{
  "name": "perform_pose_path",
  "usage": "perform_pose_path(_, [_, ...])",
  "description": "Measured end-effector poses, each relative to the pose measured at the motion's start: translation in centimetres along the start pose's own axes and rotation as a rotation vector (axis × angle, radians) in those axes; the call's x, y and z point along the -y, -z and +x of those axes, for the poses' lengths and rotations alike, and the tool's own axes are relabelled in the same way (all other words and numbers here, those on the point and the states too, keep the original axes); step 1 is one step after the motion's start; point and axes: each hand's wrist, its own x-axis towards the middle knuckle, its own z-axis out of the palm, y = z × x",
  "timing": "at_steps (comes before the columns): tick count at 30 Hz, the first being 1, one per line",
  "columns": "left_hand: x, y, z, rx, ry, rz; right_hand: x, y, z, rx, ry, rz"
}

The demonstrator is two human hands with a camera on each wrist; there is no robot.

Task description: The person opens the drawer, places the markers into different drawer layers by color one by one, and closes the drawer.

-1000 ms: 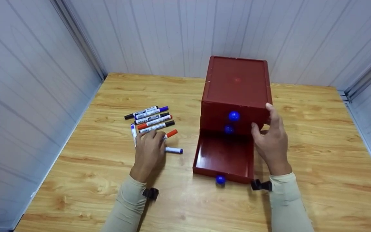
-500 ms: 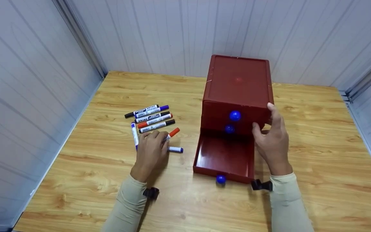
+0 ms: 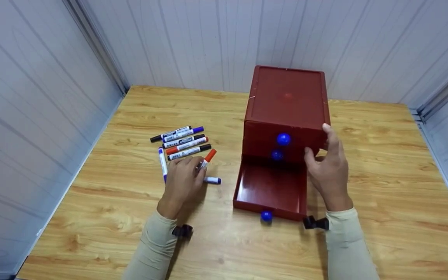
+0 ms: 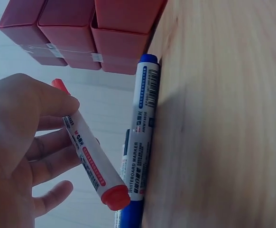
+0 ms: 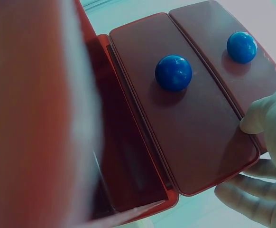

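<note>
My left hand [image 3: 183,181] pinches a red-capped whiteboard marker [image 3: 209,156] between thumb and fingers. In the left wrist view this marker [image 4: 93,156] is tilted, raised off the table, its other fingers spread behind it. Just beneath lies a blue whiteboard marker [image 4: 145,109], partly covered by the hand in the head view. My right hand [image 3: 329,177] grips the right side of a dark red drawer box [image 3: 286,97]. Its thumb [image 5: 259,116] presses the front near the seam of the upper two drawers, fingers round the side. The bottom drawer [image 3: 270,204] is pulled out.
Several black, red and blue markers [image 3: 187,144] lie in a loose row left of the box. Another blue-capped marker [image 3: 163,161] lies crosswise beside them. Blue ball knobs [image 3: 284,139] stick out from the drawer fronts. Pale panel walls [image 3: 193,42] enclose the table.
My left hand has picked the red marker up slightly, and its red cap end has swung upward, away from me. The right hand stays at the box; the drawer has not moved.
</note>
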Motion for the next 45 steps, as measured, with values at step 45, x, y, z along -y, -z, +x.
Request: perform_pose_path(45, [-2.8, -0.6, 0.1, 0.019, -0.091, -0.134, -0.1, 0.0, 0.0, 0.005, 0.007, 0.02])
